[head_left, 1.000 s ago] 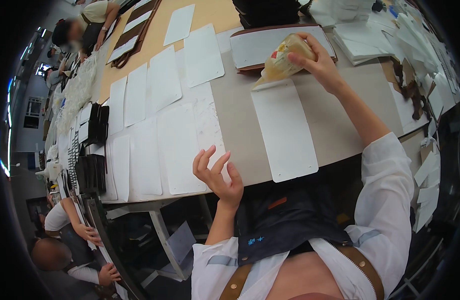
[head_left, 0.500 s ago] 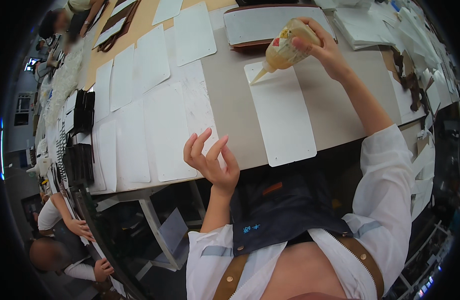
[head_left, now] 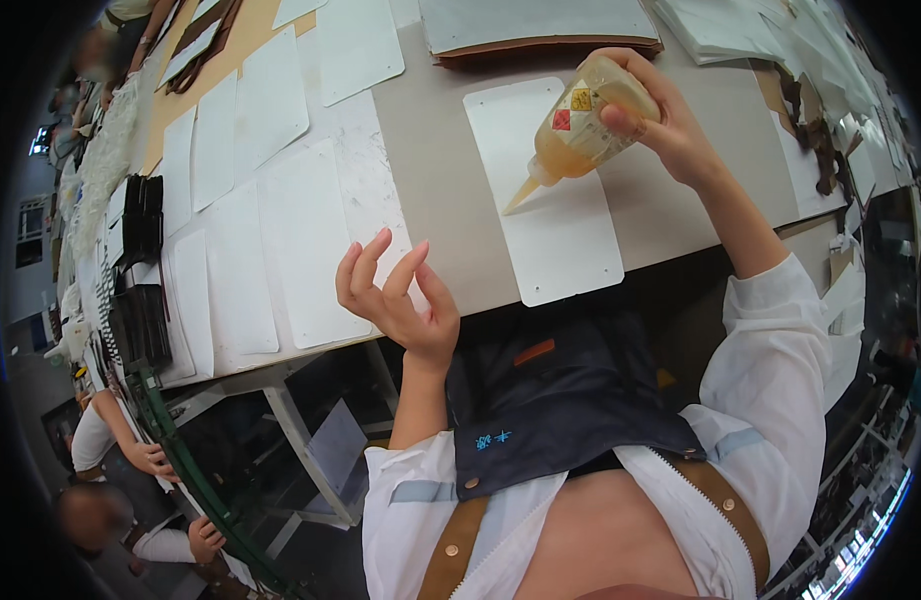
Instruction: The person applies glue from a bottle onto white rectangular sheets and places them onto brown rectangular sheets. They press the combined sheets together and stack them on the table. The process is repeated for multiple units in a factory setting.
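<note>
Gripping a tilted amber squeeze bottle (head_left: 583,128), nozzle down toward the white sheet (head_left: 550,200) on the desk (head_left: 435,200), the right hand (head_left: 660,125) aims its contents, while the left hand (head_left: 400,305) hovers empty, fingers spread.

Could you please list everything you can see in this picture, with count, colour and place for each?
Squeeze bottle: one, amber, translucent, tilted nozzle-down over the near sheet, in the right hand.
Near sheet: one, white, rounded corners, on the table edge before the person.
Other white sheets: many, laid in rows across the left of the table.
Worktable: one, grey top, tan farther left.
Flat board stack: one, grey over brown, behind the near sheet.
Black holders: several, at the table's left edge.
Other people: at least two, lower left and far upper left.
Apron: one, dark blue, on the person.
Left hand: raised, fingers spread, empty.
Right hand: grips the bottle.
</note>
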Available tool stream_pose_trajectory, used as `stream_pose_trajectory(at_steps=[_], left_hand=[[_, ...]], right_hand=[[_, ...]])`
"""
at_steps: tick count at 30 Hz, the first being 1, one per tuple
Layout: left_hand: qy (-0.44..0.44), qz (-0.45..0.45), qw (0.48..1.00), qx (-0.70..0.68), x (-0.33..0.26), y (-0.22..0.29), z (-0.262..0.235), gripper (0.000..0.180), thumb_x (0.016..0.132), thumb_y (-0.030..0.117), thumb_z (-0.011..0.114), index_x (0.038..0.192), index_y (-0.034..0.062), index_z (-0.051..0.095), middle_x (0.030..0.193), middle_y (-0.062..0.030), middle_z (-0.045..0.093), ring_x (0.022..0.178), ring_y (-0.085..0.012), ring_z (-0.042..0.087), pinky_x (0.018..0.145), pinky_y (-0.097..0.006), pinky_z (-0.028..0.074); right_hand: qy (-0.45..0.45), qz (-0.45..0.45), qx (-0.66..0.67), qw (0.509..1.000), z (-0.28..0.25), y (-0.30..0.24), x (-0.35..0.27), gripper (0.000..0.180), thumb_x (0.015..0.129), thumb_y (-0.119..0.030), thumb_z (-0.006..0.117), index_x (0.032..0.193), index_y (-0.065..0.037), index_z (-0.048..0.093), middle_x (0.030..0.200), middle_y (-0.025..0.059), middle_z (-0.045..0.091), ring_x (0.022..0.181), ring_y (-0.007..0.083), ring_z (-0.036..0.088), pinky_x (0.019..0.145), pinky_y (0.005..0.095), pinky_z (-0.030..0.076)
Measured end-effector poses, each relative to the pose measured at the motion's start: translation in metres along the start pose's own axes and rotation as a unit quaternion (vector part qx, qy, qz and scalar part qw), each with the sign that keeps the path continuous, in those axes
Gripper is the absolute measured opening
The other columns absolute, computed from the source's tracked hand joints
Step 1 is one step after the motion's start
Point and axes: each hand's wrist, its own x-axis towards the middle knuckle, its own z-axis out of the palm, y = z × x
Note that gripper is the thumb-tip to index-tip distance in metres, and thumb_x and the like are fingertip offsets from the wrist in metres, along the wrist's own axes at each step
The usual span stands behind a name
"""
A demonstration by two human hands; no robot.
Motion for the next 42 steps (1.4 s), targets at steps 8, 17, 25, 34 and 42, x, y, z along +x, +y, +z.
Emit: stream_pose_trajectory(at_steps=[8,17,25,34,42], left_hand=[[0.001,0.002,1.000,0.007,0.001,0.000,-0.002,0.026,0.086,-0.002,0.058,0.109,0.0063,0.067,0.132,-0.0135,0.058,0.134,-0.0361,0.042,0.112,-0.049,0.034],[0.000,-0.004,1.000,0.009,0.002,0.002,0.000,0.027,0.086,-0.002,0.059,0.109,0.0070,0.067,0.133,-0.0129,0.058,0.135,-0.0360,0.042,0.112,-0.049,0.033],[0.000,-0.006,1.000,0.012,0.001,0.002,0.000,0.024,0.087,-0.001,0.059,0.108,0.0069,0.067,0.133,-0.0125,0.058,0.135,-0.0361,0.041,0.113,-0.050,0.032],[-0.004,-0.003,1.000,0.012,0.001,0.003,-0.001,0.025,0.088,-0.004,0.058,0.108,0.0067,0.067,0.132,-0.0128,0.058,0.135,-0.0364,0.042,0.112,-0.050,0.033],[-0.003,-0.004,1.000,0.015,0.002,0.005,-0.002,0.024,0.087,-0.005,0.058,0.107,0.0062,0.067,0.131,-0.0132,0.059,0.134,-0.0369,0.042,0.111,-0.050,0.033]], right_hand=[[-0.041,0.021,-0.002,0.999,0.010,-0.008,-0.040,0.065,0.088,-0.046,0.076,0.134,-0.006,0.053,0.122,0.0033,0.056,0.114,0.0140,0.055,0.099,0.0305,0.045],[0.095,0.119,0.323,0.934,0.002,-0.004,-0.058,0.064,0.092,-0.041,0.075,0.140,-0.007,0.050,0.120,0.0042,0.062,0.112,0.0145,0.059,0.095,0.0312,0.049],[0.212,-0.019,0.143,0.967,-0.067,-0.005,0.008,0.059,0.090,-0.029,0.079,0.137,-0.008,0.049,0.121,0.0052,0.063,0.113,0.0163,0.062,0.101,0.0317,0.049],[0.211,-0.024,0.025,0.977,-0.075,0.017,0.022,0.055,0.088,-0.026,0.081,0.132,-0.009,0.054,0.115,0.0030,0.064,0.107,0.0123,0.061,0.093,0.0283,0.049],[0.191,-0.016,-0.004,0.981,-0.079,0.015,0.022,0.052,0.088,-0.025,0.081,0.131,-0.009,0.055,0.112,0.0022,0.065,0.107,0.0119,0.061,0.092,0.0278,0.049]])
